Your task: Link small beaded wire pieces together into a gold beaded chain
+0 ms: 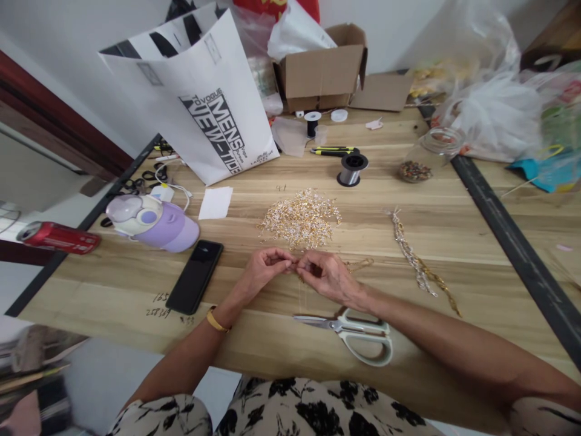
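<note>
My left hand [267, 266] and my right hand [324, 272] meet just in front of a pile of small gold and clear beads [302, 218]. Both are closed in a pinch, fingertips nearly touching; what lies between them is too small to make out. A thin gold strand [362, 264] lies beside my right hand, partly hidden by it. Below the right hand rest scissors [349, 333] with pale handles. Farther right, a silver beaded strand [411, 254] and a gold one [438, 281] lie together on the wooden table [263, 330].
A black phone [195, 275], purple bottle [158, 224] and red can [61, 237] are at the left. Behind stand a white paper bag [195, 97], cardboard box [322, 72], wire spool [352, 169] and yellow-black cutter [333, 151]. A bead jar [429, 154] lies back right.
</note>
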Available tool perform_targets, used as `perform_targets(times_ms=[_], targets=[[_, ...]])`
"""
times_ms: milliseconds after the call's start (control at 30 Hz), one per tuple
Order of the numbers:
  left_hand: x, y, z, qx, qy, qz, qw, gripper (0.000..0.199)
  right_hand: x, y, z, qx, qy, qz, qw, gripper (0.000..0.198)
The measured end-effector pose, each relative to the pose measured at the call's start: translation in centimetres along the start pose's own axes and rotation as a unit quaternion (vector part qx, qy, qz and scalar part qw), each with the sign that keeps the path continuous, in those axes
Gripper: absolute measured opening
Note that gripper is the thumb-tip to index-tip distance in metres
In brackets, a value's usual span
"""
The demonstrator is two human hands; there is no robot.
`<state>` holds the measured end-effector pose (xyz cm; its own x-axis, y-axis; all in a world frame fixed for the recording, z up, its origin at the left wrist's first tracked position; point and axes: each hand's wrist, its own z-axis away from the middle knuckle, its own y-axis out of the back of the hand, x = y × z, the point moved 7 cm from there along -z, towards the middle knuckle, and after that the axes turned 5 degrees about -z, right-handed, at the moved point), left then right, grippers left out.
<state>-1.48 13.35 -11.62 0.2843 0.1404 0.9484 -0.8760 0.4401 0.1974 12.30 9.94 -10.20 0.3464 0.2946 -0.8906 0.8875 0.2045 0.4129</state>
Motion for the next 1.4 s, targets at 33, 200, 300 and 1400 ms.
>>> perform_targets(times_ms=[33,200,300,1400], targets=[[0.1,-0.1,0.0,-0.003,-0.004,-0.003,1.0,0.019,0.0,0.0,0.0,-0.001,0.002,0.001,1.0,0.008],[0.4,-0.3,0.2,-0.007,-0.036,-0.003,0.999,0.018,0.4,-0.1,-0.1,-0.008,-0.003,-0.002,1.0,0.008],[0.4,-0.3,0.3,-0.004,-0.047,-0.01,0.999,0.016,0.6,0.0,-0.1,-0.007,-0.007,-0.005,1.0,0.007],[-0.3,-0.1,0.2,-0.011,-0.066,-0.014,0.998,0.018,-0.7,-0.1,0.2,-0.012,0.145,0.123,0.982,0.016]])
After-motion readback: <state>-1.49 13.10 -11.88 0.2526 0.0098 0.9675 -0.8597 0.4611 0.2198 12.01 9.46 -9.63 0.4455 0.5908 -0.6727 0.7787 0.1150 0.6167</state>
